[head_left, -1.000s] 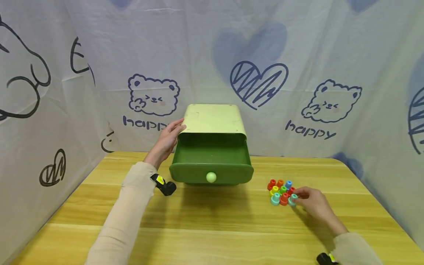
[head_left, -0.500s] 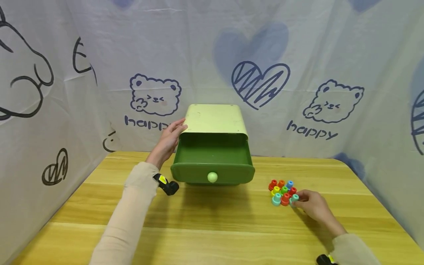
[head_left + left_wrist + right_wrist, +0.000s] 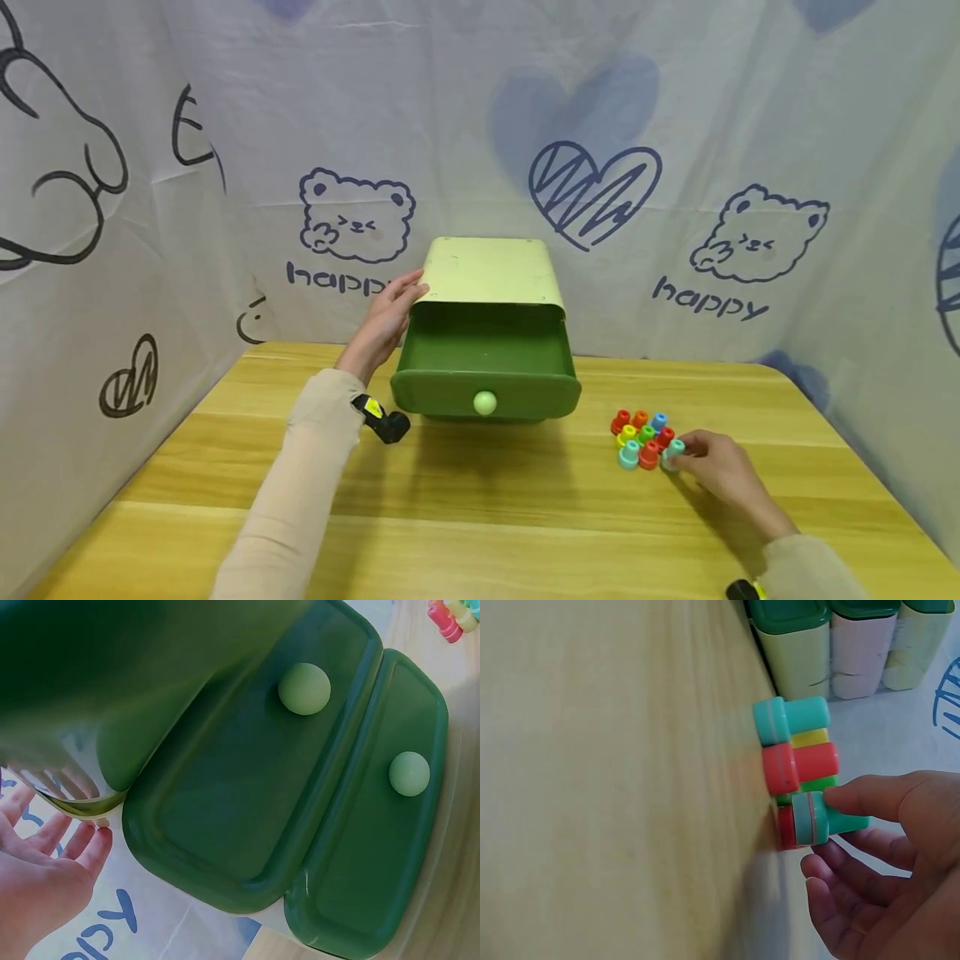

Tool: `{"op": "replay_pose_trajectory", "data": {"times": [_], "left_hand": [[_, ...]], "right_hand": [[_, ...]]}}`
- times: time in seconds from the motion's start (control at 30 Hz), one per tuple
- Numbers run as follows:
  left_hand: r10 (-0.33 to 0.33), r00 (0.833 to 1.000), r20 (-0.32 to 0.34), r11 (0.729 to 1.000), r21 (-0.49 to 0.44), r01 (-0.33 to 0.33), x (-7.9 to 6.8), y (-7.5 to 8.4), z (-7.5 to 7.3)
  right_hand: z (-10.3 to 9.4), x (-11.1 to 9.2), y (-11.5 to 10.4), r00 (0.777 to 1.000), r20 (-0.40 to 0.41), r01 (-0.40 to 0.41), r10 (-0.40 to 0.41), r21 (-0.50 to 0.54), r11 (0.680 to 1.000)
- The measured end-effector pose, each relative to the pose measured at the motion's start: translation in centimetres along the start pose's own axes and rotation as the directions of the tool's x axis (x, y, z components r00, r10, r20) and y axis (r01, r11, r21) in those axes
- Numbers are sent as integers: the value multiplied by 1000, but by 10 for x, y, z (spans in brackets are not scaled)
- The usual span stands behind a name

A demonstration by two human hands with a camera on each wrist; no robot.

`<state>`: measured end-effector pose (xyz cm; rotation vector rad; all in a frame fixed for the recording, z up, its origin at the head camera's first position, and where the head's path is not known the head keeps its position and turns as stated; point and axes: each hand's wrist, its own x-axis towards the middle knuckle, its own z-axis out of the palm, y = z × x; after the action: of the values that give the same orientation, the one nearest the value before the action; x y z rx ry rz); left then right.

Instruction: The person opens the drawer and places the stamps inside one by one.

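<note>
My right hand (image 3: 722,468) pinches a teal peg (image 3: 811,818), wide at the base with a narrower stem, between thumb and fingers at the near right corner of a peg cluster. In the right wrist view its base stands slightly off the tabletop, overlapping a red peg (image 3: 786,828) behind. Beside it are another red peg (image 3: 648,456) and a second teal peg (image 3: 628,455). My left hand (image 3: 384,323) rests its extended fingers against the left side of a pale yellow-green drawer cabinet (image 3: 491,271). The cabinet's top drawer (image 3: 442,396) is pulled out, its visible floor bare.
Two lower drawers with round knobs, one knob (image 3: 409,774) near the bottom, are pushed in. Farther pegs include a yellow peg (image 3: 626,436), a green peg (image 3: 645,434) and a blue peg (image 3: 659,422). A printed curtain (image 3: 465,100) hangs behind the wooden table (image 3: 480,533).
My right fingers have closed round the near right teal peg and drawn it slightly away from the red one beside it. The left hand stays on the cabinet; the head view has shifted a little.
</note>
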<state>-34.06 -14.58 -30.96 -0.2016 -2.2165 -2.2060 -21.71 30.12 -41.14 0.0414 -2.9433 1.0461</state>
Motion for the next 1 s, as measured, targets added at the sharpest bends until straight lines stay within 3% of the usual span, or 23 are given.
{"op": "replay_pose_trajectory", "data": {"times": [0.27, 0.53, 0.7, 1.0], "left_hand": [[13, 1000, -3, 1000, -10, -13, 2, -2, 1], [22, 1000, 7, 999, -26, -22, 1, -2, 0], [9, 1000, -1, 1000, -6, -9, 1, -1, 0], [24, 1000, 1, 998, -58, -24, 1, 0, 1]], "right_hand": [[-12, 0, -7, 1000, -16, 2, -2, -27, 1000], [-17, 5, -23, 996, -45, 73, -75, -52, 996], [-19, 11, -36, 994, -40, 97, -99, -54, 994], [-22, 26, -64, 985, -8, 173, -175, -89, 981]]}}
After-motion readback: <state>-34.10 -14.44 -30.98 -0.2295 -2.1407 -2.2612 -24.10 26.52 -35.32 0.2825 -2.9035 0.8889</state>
